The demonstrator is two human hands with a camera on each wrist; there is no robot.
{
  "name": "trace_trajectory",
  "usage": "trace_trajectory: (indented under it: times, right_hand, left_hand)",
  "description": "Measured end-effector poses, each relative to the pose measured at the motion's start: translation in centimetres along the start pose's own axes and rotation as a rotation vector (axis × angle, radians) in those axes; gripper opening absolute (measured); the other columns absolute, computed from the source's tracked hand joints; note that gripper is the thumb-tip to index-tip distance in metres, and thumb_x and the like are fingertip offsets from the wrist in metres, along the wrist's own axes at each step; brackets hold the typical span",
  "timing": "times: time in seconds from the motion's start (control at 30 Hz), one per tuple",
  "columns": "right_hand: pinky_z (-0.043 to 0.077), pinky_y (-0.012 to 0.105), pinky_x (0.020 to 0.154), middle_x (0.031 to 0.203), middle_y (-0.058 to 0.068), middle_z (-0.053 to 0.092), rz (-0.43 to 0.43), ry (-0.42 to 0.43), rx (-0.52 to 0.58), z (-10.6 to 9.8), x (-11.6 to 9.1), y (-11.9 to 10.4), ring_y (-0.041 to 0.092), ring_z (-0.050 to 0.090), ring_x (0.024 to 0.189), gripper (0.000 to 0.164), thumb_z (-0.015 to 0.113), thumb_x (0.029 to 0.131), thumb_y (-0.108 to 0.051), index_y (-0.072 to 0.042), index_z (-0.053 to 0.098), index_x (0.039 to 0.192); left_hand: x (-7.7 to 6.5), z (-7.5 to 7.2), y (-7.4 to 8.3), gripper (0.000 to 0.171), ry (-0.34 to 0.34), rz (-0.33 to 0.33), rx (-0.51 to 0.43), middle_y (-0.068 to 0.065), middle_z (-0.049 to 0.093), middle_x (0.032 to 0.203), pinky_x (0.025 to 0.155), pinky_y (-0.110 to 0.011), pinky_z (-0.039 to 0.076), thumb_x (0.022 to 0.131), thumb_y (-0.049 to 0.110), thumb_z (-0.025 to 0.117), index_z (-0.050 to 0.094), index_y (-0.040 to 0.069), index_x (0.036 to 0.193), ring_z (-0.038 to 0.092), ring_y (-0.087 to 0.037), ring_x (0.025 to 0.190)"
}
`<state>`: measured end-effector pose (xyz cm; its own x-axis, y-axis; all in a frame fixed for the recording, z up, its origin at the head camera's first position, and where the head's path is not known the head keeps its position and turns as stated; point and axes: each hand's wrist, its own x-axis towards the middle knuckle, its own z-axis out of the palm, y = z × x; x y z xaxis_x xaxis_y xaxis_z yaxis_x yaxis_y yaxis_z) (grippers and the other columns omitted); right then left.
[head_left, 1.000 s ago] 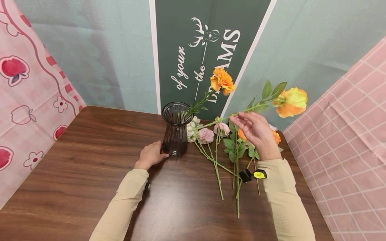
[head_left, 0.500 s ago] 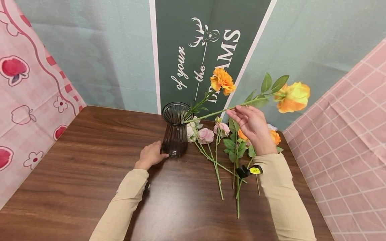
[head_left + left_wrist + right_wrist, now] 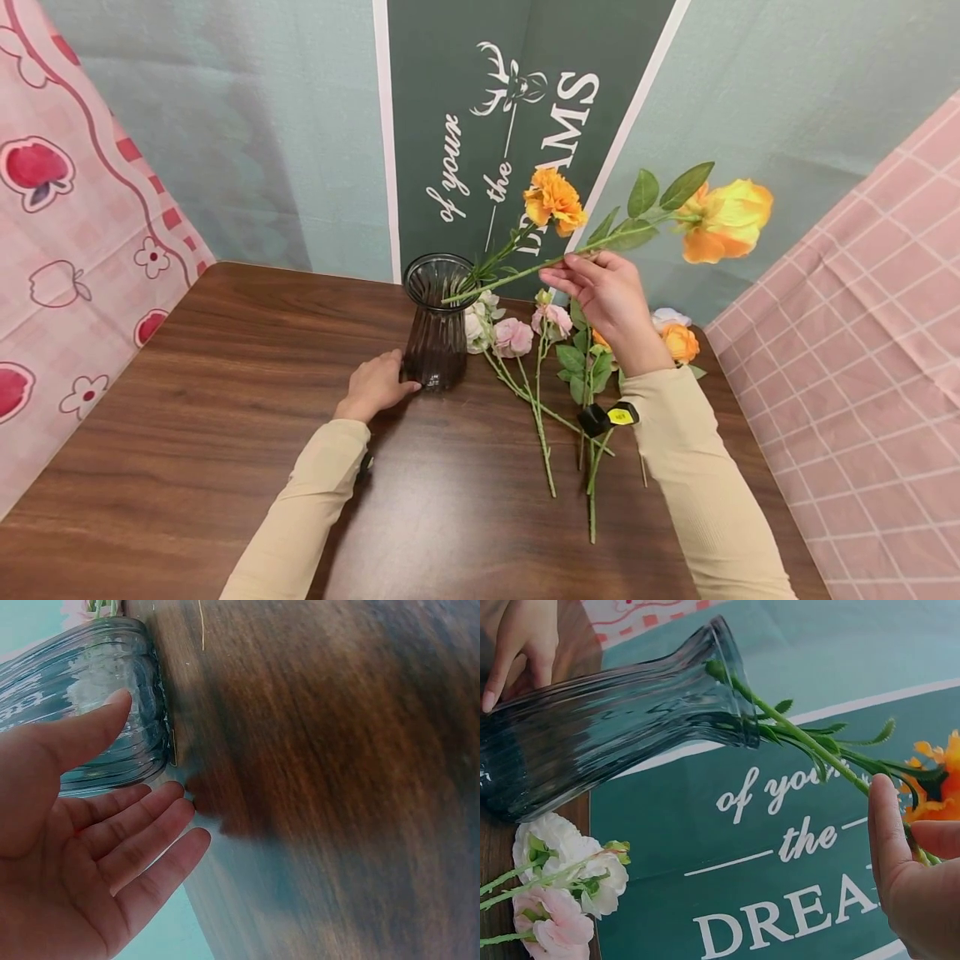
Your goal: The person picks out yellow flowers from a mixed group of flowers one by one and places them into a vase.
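A dark, clear ribbed glass vase (image 3: pixel 435 346) stands upright on the wooden table, holding an orange carnation (image 3: pixel 555 202) that leans right. My left hand (image 3: pixel 375 385) is at its base, thumb and fairly straight fingers beside the glass; in the left wrist view the thumb (image 3: pixel 97 727) overlaps the vase (image 3: pixel 112 682). My right hand (image 3: pixel 606 293) pinches the stem of a yellow-orange flower (image 3: pixel 727 221) between thumb and fingers. This flower slants down to the left, its bloom out to the right. In the right wrist view, its cut stem end (image 3: pixel 717 671) is at the vase mouth.
Right of the vase lie pink flowers (image 3: pixel 513 338), a white flower (image 3: pixel 477 327) and an orange flower (image 3: pixel 681 342), with several stems (image 3: pixel 546 450) toward the front. A printed green cloth (image 3: pixel 457 75) hangs behind the table (image 3: pixel 225 400); pink cloths hang at both sides.
My right hand has moved left and up with the yellow-orange flower, bringing its stem end from right of the vase to over its mouth. The left hand has stayed put.
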<state>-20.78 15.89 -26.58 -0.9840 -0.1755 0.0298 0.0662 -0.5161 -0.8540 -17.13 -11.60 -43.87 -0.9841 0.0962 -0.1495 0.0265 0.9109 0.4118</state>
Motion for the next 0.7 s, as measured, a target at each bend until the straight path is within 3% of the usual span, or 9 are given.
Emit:
trace_trajectory:
  times: [0.43, 0.7]
  right_hand:
    - [0.052, 0.038, 0.073, 0.074, 0.020, 0.062, -0.012, -0.064, -0.159, 1.6, 0.6, 0.7, 0.029, 0.066, 0.068, 0.012, 0.043, 0.090, 0.011, 0.011, 0.055, 0.088]
    - [0.053, 0.037, 0.072, 0.073, 0.015, 0.064, 0.019, -0.088, -0.278, 2.2, 0.8, 1.5, 0.025, 0.067, 0.067, 0.008, 0.043, 0.091, 0.009, 0.014, 0.047, 0.096]
  left_hand:
    - [0.0, 0.0, -0.1, 0.064, -0.002, -0.001, 0.008, -0.022, 0.052, 0.123, 0.081, -0.053, 0.044, 0.083, 0.038, 0.066, 0.046, -0.004, 0.128, 0.052, -0.043, 0.104]
    - [0.0, 0.0, 0.0, 0.063, 0.000, 0.001, 0.004, -0.022, 0.053, 0.122, 0.081, -0.053, 0.044, 0.082, 0.037, 0.066, 0.047, -0.004, 0.126, 0.053, -0.043, 0.103]
